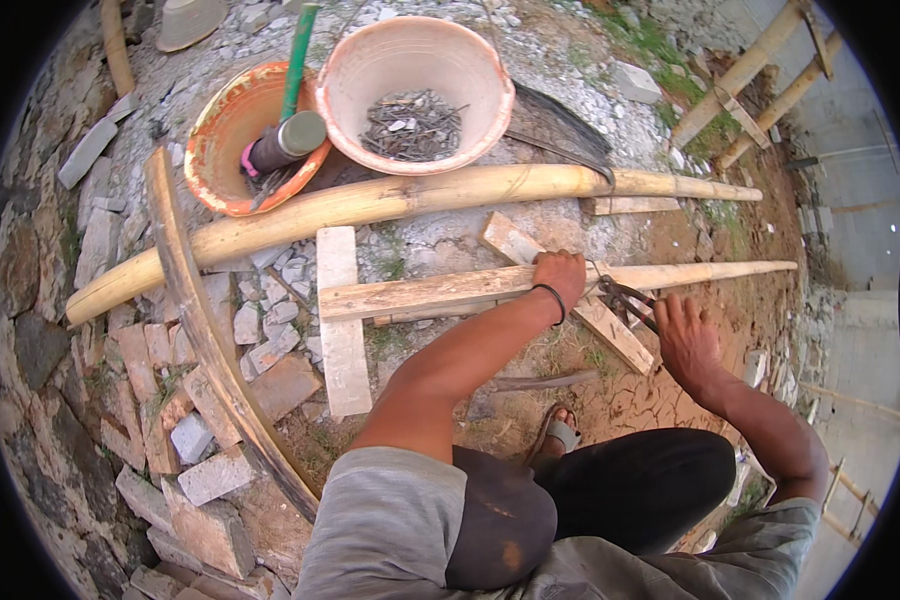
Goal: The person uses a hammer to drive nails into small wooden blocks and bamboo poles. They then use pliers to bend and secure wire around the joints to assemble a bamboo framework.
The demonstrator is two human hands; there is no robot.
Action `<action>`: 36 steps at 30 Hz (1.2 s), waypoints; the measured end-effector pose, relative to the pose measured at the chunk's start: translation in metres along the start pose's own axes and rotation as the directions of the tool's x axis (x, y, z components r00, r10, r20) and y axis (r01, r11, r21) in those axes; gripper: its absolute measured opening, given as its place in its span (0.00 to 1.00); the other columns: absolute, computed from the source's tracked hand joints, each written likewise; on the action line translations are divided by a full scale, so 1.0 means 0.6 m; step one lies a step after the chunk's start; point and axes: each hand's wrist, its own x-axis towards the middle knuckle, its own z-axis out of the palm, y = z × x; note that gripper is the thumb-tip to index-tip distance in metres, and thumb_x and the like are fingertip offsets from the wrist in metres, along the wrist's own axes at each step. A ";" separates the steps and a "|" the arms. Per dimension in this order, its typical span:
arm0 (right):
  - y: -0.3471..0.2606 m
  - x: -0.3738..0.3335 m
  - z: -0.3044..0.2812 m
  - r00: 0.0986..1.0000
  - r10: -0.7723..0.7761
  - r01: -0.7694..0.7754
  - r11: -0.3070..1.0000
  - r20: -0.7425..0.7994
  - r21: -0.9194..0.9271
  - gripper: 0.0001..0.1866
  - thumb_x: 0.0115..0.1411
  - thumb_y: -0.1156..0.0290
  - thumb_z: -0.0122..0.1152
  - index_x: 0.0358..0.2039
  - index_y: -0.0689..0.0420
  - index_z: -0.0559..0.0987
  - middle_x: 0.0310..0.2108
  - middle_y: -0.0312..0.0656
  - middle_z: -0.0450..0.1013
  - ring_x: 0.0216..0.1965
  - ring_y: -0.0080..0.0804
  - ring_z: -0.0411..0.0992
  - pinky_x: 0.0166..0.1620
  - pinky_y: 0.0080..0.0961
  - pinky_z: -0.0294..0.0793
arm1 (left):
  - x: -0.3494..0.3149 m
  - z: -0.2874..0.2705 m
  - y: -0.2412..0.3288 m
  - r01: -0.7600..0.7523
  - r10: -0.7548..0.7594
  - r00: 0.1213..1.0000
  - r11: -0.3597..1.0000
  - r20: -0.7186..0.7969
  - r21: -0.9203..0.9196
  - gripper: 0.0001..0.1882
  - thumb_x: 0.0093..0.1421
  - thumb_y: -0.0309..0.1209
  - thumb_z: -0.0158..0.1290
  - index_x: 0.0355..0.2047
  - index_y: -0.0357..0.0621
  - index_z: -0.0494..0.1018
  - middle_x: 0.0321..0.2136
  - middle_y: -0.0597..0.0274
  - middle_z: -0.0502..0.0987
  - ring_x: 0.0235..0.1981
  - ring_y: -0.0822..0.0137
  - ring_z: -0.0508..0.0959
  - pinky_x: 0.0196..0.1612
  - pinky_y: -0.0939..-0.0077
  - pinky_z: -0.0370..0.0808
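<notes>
My left hand (560, 272) is wrapped over the end of a squared wooden beam (420, 294), pressing it down beside a bamboo pole (700, 274). A dark band circles that wrist. In my right hand (688, 338) are the handles of dark metal pincers (625, 296). Their jaws meet thin wire (594, 278) by the joint of beam and pole, just right of my left hand; whether they bite the wire I cannot tell. Under the joint a short plank (615, 335) lies slantwise. Another pale board (344, 365) lies beneath the beam's left end.
A pale bucket (335, 95) with nails or wire scraps stands at the back, beside an orange bucket (205, 150) holding a bottle and a green-handled tool. A thick bamboo pole (400, 197) crosses before them. Split bamboo (205, 320) and bricks (220, 475) lie left, along a stone wall (30, 340).
</notes>
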 end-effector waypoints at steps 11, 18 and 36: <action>0.011 0.000 -0.014 0.992 -0.126 0.122 0.970 -0.005 -0.210 0.18 0.57 0.67 0.52 0.43 0.68 0.76 0.31 0.47 0.74 0.30 0.38 0.73 0.29 0.37 0.73 | 0.007 0.004 0.003 0.012 -0.012 0.999 1.000 0.034 0.006 0.10 0.54 0.26 0.55 0.37 0.39 0.72 0.29 0.53 0.82 0.35 0.61 0.83 0.35 0.70 0.79; 0.056 -0.002 0.038 0.889 -0.035 -0.378 0.505 0.456 0.776 0.16 0.66 0.64 0.46 0.33 0.66 0.73 0.23 0.45 0.74 0.22 0.32 0.74 0.24 0.35 0.76 | 0.005 -0.012 0.003 0.006 0.000 0.998 0.996 0.069 -0.085 0.13 0.52 0.26 0.58 0.37 0.37 0.71 0.31 0.48 0.81 0.36 0.57 0.83 0.37 0.67 0.80; 0.035 0.018 -0.034 0.999 -0.029 0.028 0.999 0.045 0.027 0.17 0.50 0.66 0.63 0.35 0.62 0.71 0.31 0.47 0.72 0.34 0.41 0.74 0.33 0.39 0.73 | 0.021 -0.037 0.009 -0.044 0.065 0.980 0.993 0.186 -0.111 0.40 0.47 0.50 0.65 0.57 0.48 0.64 0.46 0.50 0.74 0.46 0.49 0.77 0.47 0.57 0.74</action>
